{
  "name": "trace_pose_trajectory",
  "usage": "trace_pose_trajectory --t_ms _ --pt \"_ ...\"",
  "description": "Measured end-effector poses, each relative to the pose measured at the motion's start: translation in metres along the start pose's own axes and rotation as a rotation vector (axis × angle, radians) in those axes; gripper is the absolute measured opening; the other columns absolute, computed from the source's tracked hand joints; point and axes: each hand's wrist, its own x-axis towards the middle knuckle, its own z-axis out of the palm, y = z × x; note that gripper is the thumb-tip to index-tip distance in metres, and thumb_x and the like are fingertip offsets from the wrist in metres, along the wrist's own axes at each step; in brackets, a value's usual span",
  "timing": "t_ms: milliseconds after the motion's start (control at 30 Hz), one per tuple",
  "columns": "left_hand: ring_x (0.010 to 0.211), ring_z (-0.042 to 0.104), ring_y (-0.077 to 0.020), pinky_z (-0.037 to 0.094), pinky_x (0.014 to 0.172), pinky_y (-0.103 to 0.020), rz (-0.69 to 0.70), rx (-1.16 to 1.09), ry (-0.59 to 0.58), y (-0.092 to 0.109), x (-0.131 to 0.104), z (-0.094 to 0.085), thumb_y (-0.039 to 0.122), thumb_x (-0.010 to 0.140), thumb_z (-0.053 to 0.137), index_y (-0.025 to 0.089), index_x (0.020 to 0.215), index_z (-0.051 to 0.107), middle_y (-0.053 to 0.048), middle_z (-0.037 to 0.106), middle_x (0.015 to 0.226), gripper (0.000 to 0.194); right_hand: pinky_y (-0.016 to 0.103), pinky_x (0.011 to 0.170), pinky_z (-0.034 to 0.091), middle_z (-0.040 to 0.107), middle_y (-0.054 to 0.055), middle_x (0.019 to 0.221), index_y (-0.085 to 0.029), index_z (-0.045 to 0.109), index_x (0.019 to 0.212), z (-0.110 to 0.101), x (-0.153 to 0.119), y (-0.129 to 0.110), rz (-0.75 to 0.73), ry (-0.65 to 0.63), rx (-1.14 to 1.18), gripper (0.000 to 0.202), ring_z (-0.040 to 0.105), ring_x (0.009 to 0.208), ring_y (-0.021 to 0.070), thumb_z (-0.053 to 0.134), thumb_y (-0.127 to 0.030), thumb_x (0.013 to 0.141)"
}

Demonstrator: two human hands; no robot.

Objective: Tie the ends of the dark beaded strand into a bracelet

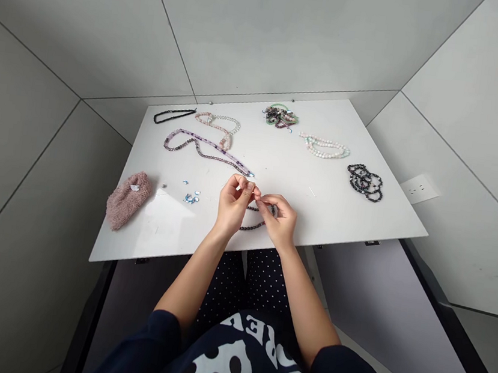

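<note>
My left hand (232, 204) and my right hand (280, 219) meet over the table's front half, thumbs and fingers pinched with the fingertips almost touching. Whatever they pinch is too small to make out. Right below them lies a strand of dark round beads (252, 228), curving between the hands and partly hidden by them; whether its end runs into my fingers I cannot tell. Just beyond my left fingertips is the tagged end of a long purple and grey bead strand (211, 143). Small blue-and-white bits (191, 199) lie left of my left hand.
A fuzzy pink-brown band (128, 202) sits at the white table's (160, 242) left edge. Toward the back are a black strand (173, 115), pink and clear beads (226, 130), a mixed bead pile (280, 116) and pale beads (325, 147). Black bracelets (364, 182) lie right. Walls enclose the table.
</note>
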Motion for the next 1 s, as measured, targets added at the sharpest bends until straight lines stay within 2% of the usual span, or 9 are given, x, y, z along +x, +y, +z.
trace_pose_trajectory --t_ms 167,267,367,467,533,633,700,800,1000 --pt "0.077 0.065 -0.0114 0.056 0.078 -0.030 0.050 0.056 0.049 0.003 0.003 -0.002 0.041 0.082 0.076 0.022 0.079 0.038 0.004 0.054 0.075 0.043 0.043 0.095 0.054 0.075 0.006 0.101 -0.027 0.075 0.088 -0.002 0.000 0.000 -0.002 -0.059 0.114 0.004 0.069 0.101 0.0225 0.074 -0.030 0.085" --pt "0.084 0.067 -0.0141 0.055 0.084 -0.033 0.106 0.128 0.079 0.003 0.005 -0.001 0.042 0.082 0.077 0.021 0.078 0.039 0.003 0.056 0.075 0.043 0.045 0.098 0.054 0.077 0.005 0.099 -0.028 0.075 0.085 -0.003 0.000 0.000 -0.007 -0.115 0.113 0.003 0.068 0.105 0.0235 0.074 -0.031 0.085" --pt "0.085 0.066 -0.0144 0.053 0.079 -0.030 0.140 0.199 0.061 0.003 0.005 0.000 0.041 0.080 0.079 0.021 0.078 0.040 0.002 0.056 0.075 0.043 0.045 0.096 0.054 0.077 0.004 0.092 -0.029 0.076 0.085 -0.003 0.000 0.001 -0.001 -0.139 0.116 0.002 0.066 0.103 0.0234 0.074 -0.031 0.085" --pt "0.086 0.066 -0.0149 0.051 0.074 -0.028 0.117 0.234 0.009 0.000 0.005 -0.002 0.040 0.080 0.079 0.022 0.083 0.043 0.000 0.062 0.082 0.040 0.043 0.092 0.055 0.076 0.004 0.089 -0.029 0.077 0.085 -0.004 0.000 0.002 0.033 -0.105 0.142 0.002 0.066 0.098 0.0226 0.075 -0.030 0.084" --pt "0.092 0.068 -0.0162 0.051 0.078 -0.030 0.098 0.261 0.005 -0.004 0.004 -0.006 0.041 0.082 0.077 0.023 0.090 0.046 -0.003 0.066 0.088 0.036 0.043 0.090 0.056 0.076 0.005 0.088 -0.028 0.076 0.084 -0.004 0.000 0.002 0.055 -0.068 0.158 0.003 0.066 0.096 0.0224 0.076 -0.031 0.083" --pt "0.099 0.068 -0.0177 0.051 0.089 -0.035 0.107 0.340 0.095 -0.010 0.000 -0.015 0.046 0.089 0.067 0.022 0.096 0.054 -0.005 0.070 0.096 0.029 0.045 0.091 0.056 0.077 0.005 0.088 -0.028 0.076 0.084 -0.004 0.000 0.003 0.061 -0.027 0.175 0.004 0.067 0.095 0.0224 0.077 -0.031 0.082" --pt "0.097 0.067 -0.0180 0.050 0.089 -0.035 0.101 0.462 0.131 -0.011 -0.005 -0.019 0.048 0.094 0.059 0.020 0.092 0.061 -0.006 0.071 0.096 0.029 0.045 0.091 0.056 0.077 0.004 0.088 -0.029 0.077 0.085 -0.004 0.000 0.003 0.059 -0.015 0.179 0.004 0.067 0.094 0.0223 0.078 -0.031 0.082" --pt "0.094 0.066 -0.0190 0.050 0.089 -0.035 0.080 0.591 0.067 -0.008 -0.015 -0.019 0.045 0.094 0.059 0.020 0.087 0.071 -0.007 0.072 0.094 0.029 0.044 0.090 0.056 0.077 0.004 0.089 -0.030 0.078 0.086 -0.003 0.000 0.002 0.054 -0.013 0.182 0.005 0.067 0.095 0.0222 0.078 -0.030 0.082" --pt "0.099 0.067 -0.0221 0.050 0.094 -0.038 0.070 0.526 -0.020 -0.001 -0.020 -0.016 0.035 0.084 0.074 0.022 0.092 0.077 -0.008 0.075 0.100 0.016 0.043 0.087 0.056 0.076 0.004 0.089 -0.030 0.078 0.086 -0.004 -0.001 0.005 0.061 -0.024 0.150 0.006 0.066 0.094 0.0226 0.077 -0.034 0.082"
